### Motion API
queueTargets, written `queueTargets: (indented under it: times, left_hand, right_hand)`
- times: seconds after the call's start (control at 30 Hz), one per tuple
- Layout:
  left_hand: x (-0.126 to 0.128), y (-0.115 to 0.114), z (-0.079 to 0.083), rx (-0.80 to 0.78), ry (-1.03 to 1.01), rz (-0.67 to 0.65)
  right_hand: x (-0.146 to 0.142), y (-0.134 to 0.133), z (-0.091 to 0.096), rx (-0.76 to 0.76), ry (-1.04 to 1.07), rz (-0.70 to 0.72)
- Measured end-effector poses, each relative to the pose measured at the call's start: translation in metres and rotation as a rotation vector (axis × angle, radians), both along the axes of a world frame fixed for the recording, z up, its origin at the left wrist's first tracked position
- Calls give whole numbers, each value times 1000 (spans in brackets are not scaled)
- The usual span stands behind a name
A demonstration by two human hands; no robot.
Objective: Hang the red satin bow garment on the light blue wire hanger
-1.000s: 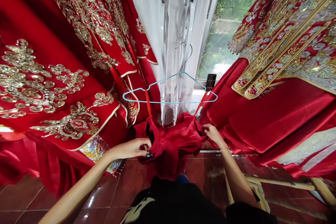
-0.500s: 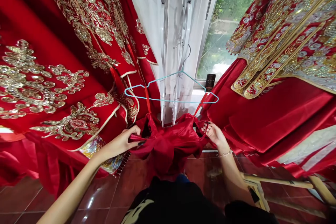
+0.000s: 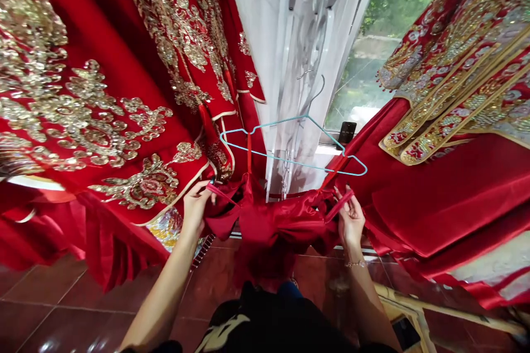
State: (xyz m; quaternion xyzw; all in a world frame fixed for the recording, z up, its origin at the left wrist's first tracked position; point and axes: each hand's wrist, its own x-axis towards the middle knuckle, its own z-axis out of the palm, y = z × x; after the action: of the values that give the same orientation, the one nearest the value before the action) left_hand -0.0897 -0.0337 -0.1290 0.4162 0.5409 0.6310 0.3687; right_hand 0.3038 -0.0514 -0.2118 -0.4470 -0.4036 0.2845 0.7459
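Since the earlier frame, our 2 hands have risen and drawn further apart. Our left hand has left the folds of the cloth and now pinches a thin red strap between thumb and fingers. Our right hand has closed in the same way on a second thin red strap. Both grips are pressed together on these straps, with the fingers of each hand bunched around its strap.

Between the 2 grips hangs the red satin dress, gathered and creased, its lower part falling toward the floor. Above the grips, a light blue wire hanger holds 2 more red straps, one rising from the dress toward each side of the hanger. Its hook lies against a white curtain.

Beyond our right grip, a small black object stands on the window sill, and no marking on it can be read. An embroidered red gown hangs left of our left grip, and another hangs right of our right grip. Below both grips lies a dark red tile floor.
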Motion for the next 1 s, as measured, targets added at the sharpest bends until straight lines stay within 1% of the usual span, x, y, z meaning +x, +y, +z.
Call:
queueTargets:
  times: [0.07,0.13,0.2,0.33,0.47,0.53,0.6,0.7,0.8,0.9,1.0]
  left_hand:
    - [3,5,5,-13,-111,-34]
    - [5,10,12,37,-155,-45]
    - [9,18,19,113,-156,-60]
    - [22,39,35,196,-183,-104]
    - [31,64,51,281,-271,-76]
    - [31,78,59,296,-322,-85]
    - [30,90,66,323,-327,-110]
    - [28,104,78,411,-246,-131]
    - [30,110,93,457,-68,-182]
    - [36,112,109,450,177,-304]
    - [42,114,119,427,388,-434]
  right_hand:
    - [-2,2,3,41,-94,-48]
    - [-1,4,8,73,-168,-77]
    - [2,7,15,105,-193,-104]
    - [8,14,28,132,-185,-135]
    - [16,21,30,159,-154,-169]
    - [21,25,31,194,-144,-170]
    - [24,28,36,221,-99,-161]
    - [25,33,47,226,30,-120]
    - [20,35,57,198,96,-64]
    - [15,34,63,180,108,-39]
    - [16,30,65,186,107,-44]
